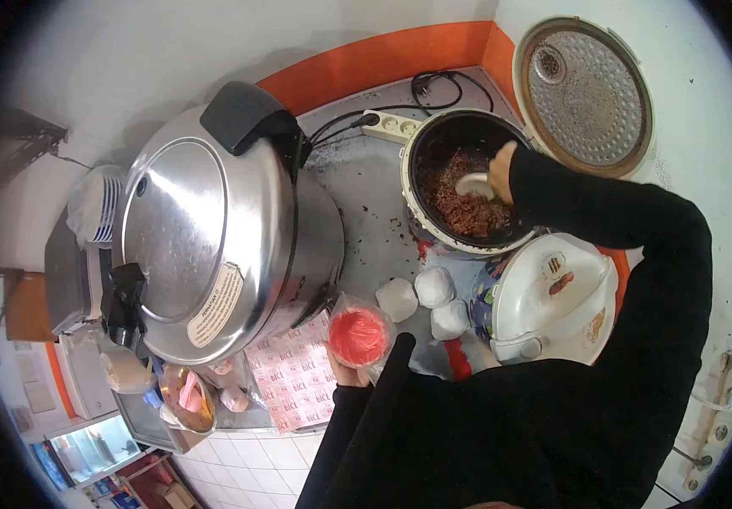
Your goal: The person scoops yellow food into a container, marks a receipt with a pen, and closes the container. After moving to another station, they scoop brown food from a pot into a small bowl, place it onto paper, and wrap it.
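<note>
Right hand (pixel 502 172): gripping white scoop (pixel 473 185), inside cooker (pixel 410 197); finger detail blurred.
Scoop axis: roughly crosswise in view, head pointing left from the hand.
Rice (pixel 466 215): directly by the scoop head; reddish-brown, clumpy, loose grains up the dark pot wall.
Left hand (pixel 347 373): grasping red bowl (pixel 358 336); nearer hand to it.
Red bowl: outside cooker, down-left of right hand in view; round, clear plastic over it.
Between: white bundles (pixel 435 288).
</note>
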The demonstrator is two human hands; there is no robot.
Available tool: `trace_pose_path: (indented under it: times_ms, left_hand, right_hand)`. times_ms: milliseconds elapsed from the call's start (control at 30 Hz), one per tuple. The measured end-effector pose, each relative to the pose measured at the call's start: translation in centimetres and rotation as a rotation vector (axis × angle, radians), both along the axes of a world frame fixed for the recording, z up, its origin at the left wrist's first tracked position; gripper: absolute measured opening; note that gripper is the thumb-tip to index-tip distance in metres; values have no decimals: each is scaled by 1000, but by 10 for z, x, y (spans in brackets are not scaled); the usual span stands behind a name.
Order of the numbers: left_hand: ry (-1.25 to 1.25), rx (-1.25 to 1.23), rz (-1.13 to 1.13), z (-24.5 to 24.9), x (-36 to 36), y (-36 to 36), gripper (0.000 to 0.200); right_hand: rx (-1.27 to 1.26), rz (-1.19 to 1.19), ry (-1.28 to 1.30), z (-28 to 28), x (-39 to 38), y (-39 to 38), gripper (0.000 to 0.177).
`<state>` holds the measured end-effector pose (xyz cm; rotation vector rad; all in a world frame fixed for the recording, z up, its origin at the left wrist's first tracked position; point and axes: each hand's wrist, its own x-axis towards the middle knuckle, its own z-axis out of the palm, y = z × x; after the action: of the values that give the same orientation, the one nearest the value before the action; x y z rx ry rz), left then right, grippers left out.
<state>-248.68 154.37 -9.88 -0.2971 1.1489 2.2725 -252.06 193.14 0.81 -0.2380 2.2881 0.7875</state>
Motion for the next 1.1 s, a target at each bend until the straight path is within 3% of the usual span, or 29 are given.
trace_pose_path:
  times_ms: [33,67,100,133,267,300,367,400,467,567,767,967,1100]
  left_hand:
    - [5,102,-23,-7,-1,-2,55]
    - [7,207,-46,-14,1,-2,55]
    - [1,208,-52,-20,4,-2,55]
    - [-49,215,-13,-24,5,-3,55]
    - [-92,163,46,-25,-1,-13,55]
    - [-87,152,50,-25,-1,-16,55]
    - [-84,138,51,-26,-1,-20,55]
    - [-83,134,49,-26,-2,-20,55]
    - [-78,130,39,-25,-3,-17,55]
    - [-65,115,21,-24,-7,-11,55]
    - [-19,85,-50,-6,-20,14,55]
    - [206,216,-178,53,-69,72,53]
    - [356,209,-175,85,-114,139,44]
  right_hand:
    - [11,63,84,15,0,4,19]
    - [35,-25,-87,54,-6,-7,18]
    - [135,-132,-30,41,-9,1,30]
    - [134,-138,-29,26,-3,6,30]
    - [-151,-520,15,-44,21,40,39]
    - [-155,-514,11,-58,23,40,39]
    - [-590,-390,20,-67,31,34,42]
    - [-587,-393,19,-71,33,30,42]
    - [-490,-792,261,-58,19,-1,38]
    - [-560,-996,446,-67,5,-15,44]
    - [-751,-946,726,-75,-4,-9,48]
    - [-874,-918,758,-67,5,1,48]
    - [-916,-894,796,-31,23,3,48]
